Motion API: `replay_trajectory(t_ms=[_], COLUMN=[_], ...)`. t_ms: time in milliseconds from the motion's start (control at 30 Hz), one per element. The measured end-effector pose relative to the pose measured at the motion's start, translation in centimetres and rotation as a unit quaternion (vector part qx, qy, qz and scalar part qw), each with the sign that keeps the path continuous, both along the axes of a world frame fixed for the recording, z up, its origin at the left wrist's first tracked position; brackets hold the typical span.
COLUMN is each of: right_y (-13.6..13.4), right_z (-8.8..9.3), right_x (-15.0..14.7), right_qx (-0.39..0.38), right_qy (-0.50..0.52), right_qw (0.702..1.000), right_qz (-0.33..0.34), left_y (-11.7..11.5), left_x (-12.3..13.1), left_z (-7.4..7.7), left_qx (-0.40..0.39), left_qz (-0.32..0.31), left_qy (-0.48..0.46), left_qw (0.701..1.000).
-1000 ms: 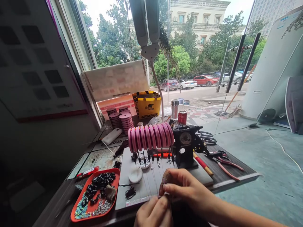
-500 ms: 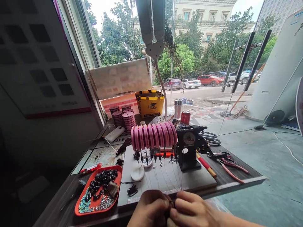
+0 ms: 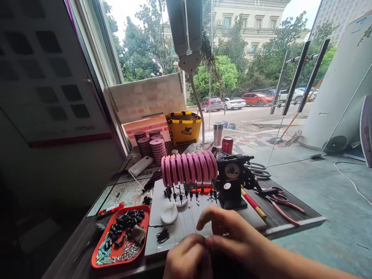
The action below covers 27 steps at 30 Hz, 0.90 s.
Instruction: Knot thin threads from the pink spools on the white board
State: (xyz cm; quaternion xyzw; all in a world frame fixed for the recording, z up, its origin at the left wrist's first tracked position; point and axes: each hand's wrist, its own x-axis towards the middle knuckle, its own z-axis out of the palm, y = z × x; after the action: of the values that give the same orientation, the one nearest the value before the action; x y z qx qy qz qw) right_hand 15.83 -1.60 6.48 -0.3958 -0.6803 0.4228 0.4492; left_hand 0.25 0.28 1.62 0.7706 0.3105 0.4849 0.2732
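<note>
Right hand (image 3: 234,230) index-thumb gap has widened; left hand (image 3: 188,255) curled, can't tell grip; spools (image 3: 203,166) work seems mid-step.

Pink spools (image 3: 190,167) stand face to face in a row — thin threads (image 3: 182,221) trailing below.

Bright daylight through the window (image 3: 247,77), left wall (image 3: 69,170) in deep shadow, slight wide-angle edge stretch
</note>
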Motion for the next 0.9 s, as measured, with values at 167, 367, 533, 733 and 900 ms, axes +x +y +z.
replay_trajectory(t_ms=[167,367,533,733,900], right_y=[-1.0,-0.5,-0.5,0.7,0.8], right_z=[-1.5,-2.6,-1.6,1.5,0.8], right_x=[0.4,-0.4,-0.8,-1.2,-0.9], right_qx=[0.475,0.554,0.244,-0.192,-0.2], right_qy=[-0.323,-0.318,-0.103,0.218,0.192], right_qw=[0.818,0.767,0.964,0.956,0.96], right_qz=[-0.036,-0.06,0.022,0.04,0.036], left_y=[1.1,0.8,0.4,0.3,1.1], left_x=[-0.3,0.0,-0.3,-0.2,-0.8], left_z=[3.0,2.8,1.4,-1.2,-0.1], left_qx=[-0.585,-0.626,-0.15,0.304,0.47], left_qz=[-0.119,-0.151,-0.012,0.169,0.071], left_qy=[-0.144,-0.178,-0.019,0.072,0.121], left_qw=[0.789,0.744,0.989,0.935,0.871])
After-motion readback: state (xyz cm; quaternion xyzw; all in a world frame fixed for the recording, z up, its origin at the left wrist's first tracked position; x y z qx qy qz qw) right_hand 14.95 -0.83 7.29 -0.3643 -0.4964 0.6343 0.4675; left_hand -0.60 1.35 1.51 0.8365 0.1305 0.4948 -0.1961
